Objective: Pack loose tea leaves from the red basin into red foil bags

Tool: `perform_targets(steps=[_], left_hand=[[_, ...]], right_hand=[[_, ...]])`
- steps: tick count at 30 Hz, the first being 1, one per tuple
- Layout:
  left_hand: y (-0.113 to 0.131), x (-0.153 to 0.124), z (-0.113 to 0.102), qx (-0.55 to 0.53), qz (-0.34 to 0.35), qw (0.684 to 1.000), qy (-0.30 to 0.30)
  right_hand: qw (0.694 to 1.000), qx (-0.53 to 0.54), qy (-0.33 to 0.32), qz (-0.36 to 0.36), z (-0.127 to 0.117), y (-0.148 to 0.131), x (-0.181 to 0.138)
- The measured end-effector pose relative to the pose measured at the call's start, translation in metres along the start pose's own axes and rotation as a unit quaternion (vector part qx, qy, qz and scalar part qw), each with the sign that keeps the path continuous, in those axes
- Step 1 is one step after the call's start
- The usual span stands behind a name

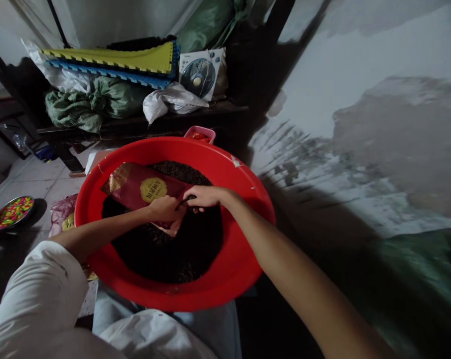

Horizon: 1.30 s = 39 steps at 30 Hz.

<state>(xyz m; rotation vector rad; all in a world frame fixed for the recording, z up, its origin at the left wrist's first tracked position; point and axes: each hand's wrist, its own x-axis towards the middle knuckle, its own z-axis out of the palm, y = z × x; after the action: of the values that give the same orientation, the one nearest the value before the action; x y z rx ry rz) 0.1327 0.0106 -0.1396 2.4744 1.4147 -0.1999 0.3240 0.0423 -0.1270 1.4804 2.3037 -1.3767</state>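
A big red plastic basin (232, 269) rests on my lap, filled with dark loose tea leaves (180, 249). A dark red foil pouch (143, 189) with a gold round label lies tilted over the leaves. My left hand (164, 210) is closed on the pouch's open end. My right hand (203, 196) is closed at the same mouth, pinching its edge next to the left hand.
A small pink container (200, 133) sits behind the basin. A metal bowl of coloured bits (13, 212) stands on the floor at left. A dark shelf (143, 124) holds green sacks, foam mats and a fan box. A grey wall runs along the right.
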Motion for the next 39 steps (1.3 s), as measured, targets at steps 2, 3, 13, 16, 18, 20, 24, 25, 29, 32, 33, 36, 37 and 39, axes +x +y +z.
perform_targets(steps=[2, 3, 13, 16, 18, 20, 24, 25, 29, 32, 33, 36, 37, 39], left_hand=[[0.000, 0.001, -0.004, -0.062, -0.004, 0.997, 0.041], [0.000, 0.001, -0.007, -0.087, -0.010, 0.994, 0.066], [-0.004, -0.019, -0.038, -0.328, 0.089, 0.913, 0.227], [-0.007, -0.023, -0.046, -0.394, 0.101, 0.885, 0.227], [-0.010, -0.022, -0.051, -0.434, 0.095, 0.867, 0.227], [-0.013, -0.018, -0.055, -0.474, 0.083, 0.847, 0.225], [-0.017, -0.013, -0.059, -0.528, 0.050, 0.819, 0.217], [-0.018, -0.013, -0.060, -0.527, 0.041, 0.820, 0.222], [-0.023, -0.016, -0.061, -0.493, -0.002, 0.820, 0.289], [-0.027, -0.020, -0.062, -0.472, -0.018, 0.815, 0.335], [-0.029, -0.021, -0.063, -0.465, -0.011, 0.817, 0.341], [-0.034, -0.028, -0.071, -0.432, 0.047, 0.832, 0.346], [-0.035, -0.031, -0.075, -0.412, 0.076, 0.842, 0.339], [-0.037, -0.037, -0.083, -0.351, 0.144, 0.871, 0.312]], right_hand=[[0.999, 0.033, 0.042, 0.001, 0.002, -0.002, 0.000], [0.997, 0.057, 0.059, 0.005, 0.003, -0.004, 0.000], [0.917, 0.356, 0.099, -0.152, 0.012, -0.024, 0.004], [0.902, 0.376, 0.106, -0.185, 0.013, -0.026, 0.003], [0.900, 0.374, 0.117, -0.190, 0.014, -0.025, 0.004], [0.902, 0.357, 0.139, -0.200, 0.013, -0.024, 0.006], [0.899, 0.257, 0.288, -0.205, 0.006, -0.019, 0.011], [0.893, 0.220, 0.344, -0.191, 0.003, -0.018, 0.011], [0.874, 0.135, 0.450, -0.123, -0.006, -0.012, 0.008], [0.900, 0.144, 0.390, -0.132, -0.009, -0.011, 0.003], [0.904, 0.150, 0.376, -0.141, -0.009, -0.011, 0.001], [0.898, 0.167, 0.376, -0.155, -0.010, -0.011, -0.001], [0.898, 0.168, 0.377, -0.154, -0.010, -0.009, -0.001], [0.908, 0.154, 0.360, -0.147, -0.009, -0.006, 0.003]])
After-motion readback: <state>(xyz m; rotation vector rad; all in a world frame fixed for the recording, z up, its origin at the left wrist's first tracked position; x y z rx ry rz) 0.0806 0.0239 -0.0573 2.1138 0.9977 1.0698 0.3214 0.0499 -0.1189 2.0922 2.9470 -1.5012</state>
